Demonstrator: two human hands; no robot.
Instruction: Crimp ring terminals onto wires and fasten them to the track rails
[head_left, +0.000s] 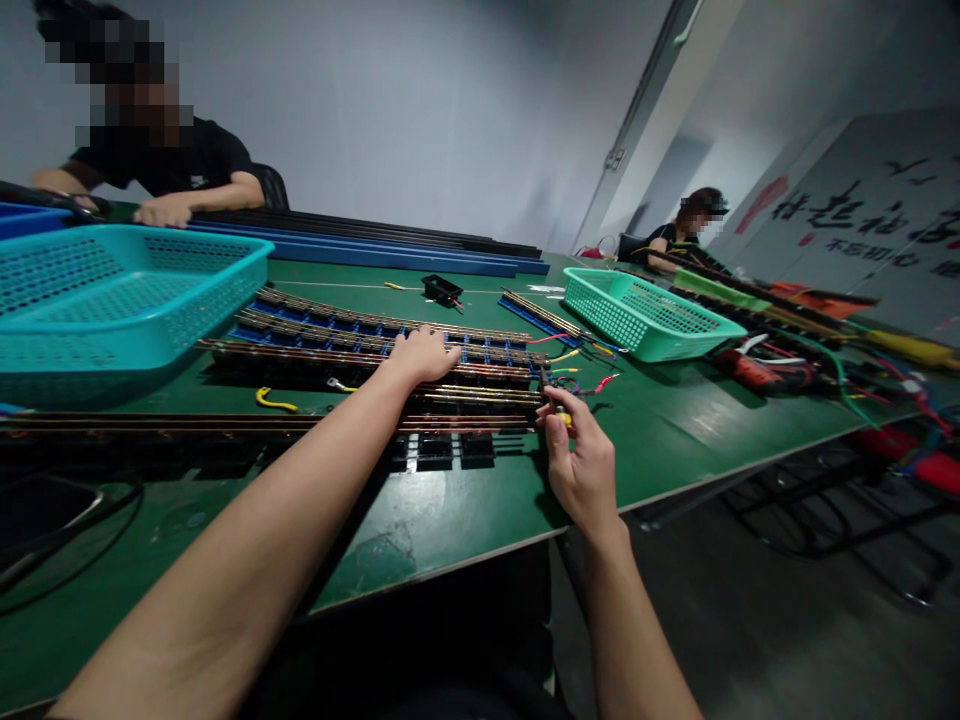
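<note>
My left hand [424, 356] lies over a row of long copper-coloured conductor bars [337, 328] set in blue and black holders, its fingers spread and resting on them. At the right ends of the bars, my right hand [581, 455] is closed, thumb and fingers pinching a small yellow piece [562, 415] whose kind is hard to make out. Just above its fingertips, a dark part touches the bar ends. Short wires with red [604, 383] and yellow ends stick out there. Nearer to me runs another long black bar assembly [187, 425].
A turquoise basket [259, 262] stands at left, a green basket [645, 345] at right. A yellow cable piece [276, 401] and a small black box [442, 290] lie on the green table [675, 440]. Two people sit beyond. Tools and cables crowd the right side.
</note>
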